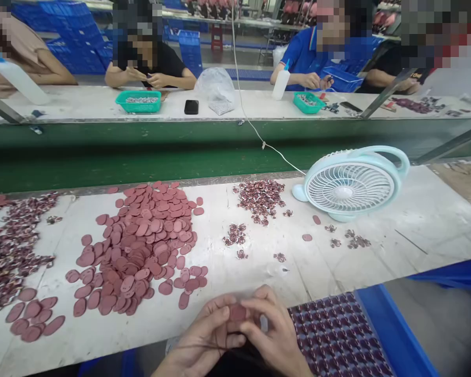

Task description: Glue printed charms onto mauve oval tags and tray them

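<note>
Close to the table's front edge, a reddish-brown oval piece [237,312] is pinched between my two hands. My left hand [209,331] is closed on its left side, thumb and fingers bent round it. From the right, the fingertips of my right hand [273,325] grip the same piece. To the left spreads a big heap of similar oval pieces [141,235], some with small holes. Beyond my hands lie small dark-red curled parts [235,234] and a larger pile of them [261,199]. Beside my right wrist is a tray of dark-red parts in rows [337,335].
A light-blue fan [349,186] stands at the table's back right, its white cord [277,149] running up and away. More small dark-red parts [11,241] cover the left end. Across a green divider [160,152], several people work beside green baskets [139,108] and white bottles [281,84].
</note>
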`<state>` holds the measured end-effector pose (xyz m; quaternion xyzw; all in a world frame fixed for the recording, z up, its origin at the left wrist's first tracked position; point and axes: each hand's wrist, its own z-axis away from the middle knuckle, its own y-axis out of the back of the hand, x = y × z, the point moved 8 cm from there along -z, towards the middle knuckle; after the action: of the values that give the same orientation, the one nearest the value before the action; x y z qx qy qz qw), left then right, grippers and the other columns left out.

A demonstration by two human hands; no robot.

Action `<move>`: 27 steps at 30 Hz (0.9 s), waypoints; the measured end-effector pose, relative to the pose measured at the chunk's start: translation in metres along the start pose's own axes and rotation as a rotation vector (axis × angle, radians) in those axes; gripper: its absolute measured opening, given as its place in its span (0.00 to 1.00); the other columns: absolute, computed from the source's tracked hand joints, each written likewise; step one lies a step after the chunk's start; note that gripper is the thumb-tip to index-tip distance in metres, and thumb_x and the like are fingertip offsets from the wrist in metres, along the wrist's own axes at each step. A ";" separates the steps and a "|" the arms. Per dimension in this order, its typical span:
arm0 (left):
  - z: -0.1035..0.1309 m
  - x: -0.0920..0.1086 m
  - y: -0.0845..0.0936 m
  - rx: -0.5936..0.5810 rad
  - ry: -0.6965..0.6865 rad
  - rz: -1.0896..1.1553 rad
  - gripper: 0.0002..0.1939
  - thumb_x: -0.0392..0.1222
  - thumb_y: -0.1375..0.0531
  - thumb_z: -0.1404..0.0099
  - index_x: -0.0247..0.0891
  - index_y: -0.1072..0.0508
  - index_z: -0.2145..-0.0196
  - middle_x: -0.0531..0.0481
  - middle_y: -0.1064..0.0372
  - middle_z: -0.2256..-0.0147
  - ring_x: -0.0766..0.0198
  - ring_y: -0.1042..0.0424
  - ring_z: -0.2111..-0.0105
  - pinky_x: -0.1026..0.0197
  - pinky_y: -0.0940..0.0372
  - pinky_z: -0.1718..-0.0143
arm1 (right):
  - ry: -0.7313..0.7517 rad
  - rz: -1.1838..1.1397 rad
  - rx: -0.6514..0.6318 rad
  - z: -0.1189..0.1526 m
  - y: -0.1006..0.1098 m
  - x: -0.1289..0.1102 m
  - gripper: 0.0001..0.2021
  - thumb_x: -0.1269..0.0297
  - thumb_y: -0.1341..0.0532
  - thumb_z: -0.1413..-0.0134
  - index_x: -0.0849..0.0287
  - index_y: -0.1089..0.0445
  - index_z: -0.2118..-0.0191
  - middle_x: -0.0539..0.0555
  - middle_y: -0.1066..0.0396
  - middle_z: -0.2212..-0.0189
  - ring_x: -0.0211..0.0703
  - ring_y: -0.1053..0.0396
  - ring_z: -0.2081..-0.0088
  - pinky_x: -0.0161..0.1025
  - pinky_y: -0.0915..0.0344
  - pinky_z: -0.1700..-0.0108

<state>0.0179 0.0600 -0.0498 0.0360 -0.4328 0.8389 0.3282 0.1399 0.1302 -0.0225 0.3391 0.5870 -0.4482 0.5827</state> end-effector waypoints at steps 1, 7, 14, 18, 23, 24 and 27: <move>-0.001 -0.001 0.002 0.007 -0.018 0.003 0.05 0.42 0.28 0.37 0.50 0.14 0.61 0.54 0.14 0.62 0.62 0.19 0.60 0.63 0.29 0.60 | -0.061 -0.115 0.033 -0.001 0.004 0.007 0.11 0.51 0.29 0.46 0.44 0.17 0.57 0.48 0.35 0.73 0.37 0.42 0.77 0.32 0.39 0.81; -0.005 0.003 0.023 0.135 -0.083 0.096 0.08 0.37 0.27 0.39 0.44 0.14 0.60 0.53 0.14 0.61 0.68 0.19 0.67 0.71 0.28 0.66 | -0.298 -0.560 0.164 -0.023 0.027 0.033 0.33 0.36 0.53 0.33 0.56 0.21 0.50 0.43 0.46 0.74 0.29 0.58 0.80 0.20 0.70 0.85; 0.006 0.013 0.011 0.053 -0.044 0.041 0.12 0.32 0.34 0.32 0.46 0.13 0.58 0.53 0.15 0.53 0.66 0.18 0.59 0.71 0.30 0.62 | -0.413 -0.731 0.268 -0.020 0.012 0.024 0.21 0.40 0.39 0.38 0.55 0.25 0.58 0.41 0.37 0.80 0.25 0.52 0.87 0.21 0.51 0.88; 0.007 0.008 0.007 0.043 -0.039 0.014 0.10 0.37 0.33 0.32 0.47 0.13 0.57 0.53 0.14 0.55 0.60 0.18 0.55 0.65 0.31 0.58 | -0.260 -0.518 0.359 0.003 0.006 0.009 0.20 0.42 0.32 0.45 0.49 0.30 0.55 0.44 0.28 0.80 0.36 0.36 0.88 0.31 0.39 0.88; 0.011 0.010 -0.002 0.005 -0.071 -0.020 0.10 0.39 0.33 0.32 0.48 0.13 0.55 0.55 0.14 0.55 0.58 0.19 0.55 0.60 0.32 0.52 | 0.147 -0.071 0.379 0.020 0.001 -0.018 0.12 0.55 0.36 0.39 0.46 0.31 0.51 0.48 0.23 0.73 0.45 0.26 0.77 0.43 0.24 0.72; 0.011 0.011 -0.002 0.003 -0.074 -0.028 0.10 0.39 0.33 0.32 0.48 0.13 0.55 0.55 0.14 0.55 0.58 0.19 0.55 0.59 0.32 0.52 | 0.200 -0.008 0.387 0.022 0.000 -0.022 0.13 0.57 0.37 0.39 0.46 0.31 0.50 0.48 0.23 0.72 0.45 0.25 0.76 0.43 0.23 0.71; 0.012 0.015 -0.002 0.011 -0.085 -0.047 0.09 0.40 0.32 0.33 0.48 0.13 0.56 0.54 0.14 0.56 0.58 0.19 0.56 0.59 0.32 0.51 | 0.259 0.111 0.388 0.022 -0.004 -0.032 0.14 0.59 0.37 0.38 0.45 0.32 0.47 0.48 0.22 0.71 0.44 0.26 0.77 0.41 0.23 0.71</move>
<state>0.0044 0.0596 -0.0355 0.0836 -0.4408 0.8310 0.3288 0.1475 0.1128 0.0115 0.5312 0.5403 -0.4725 0.4502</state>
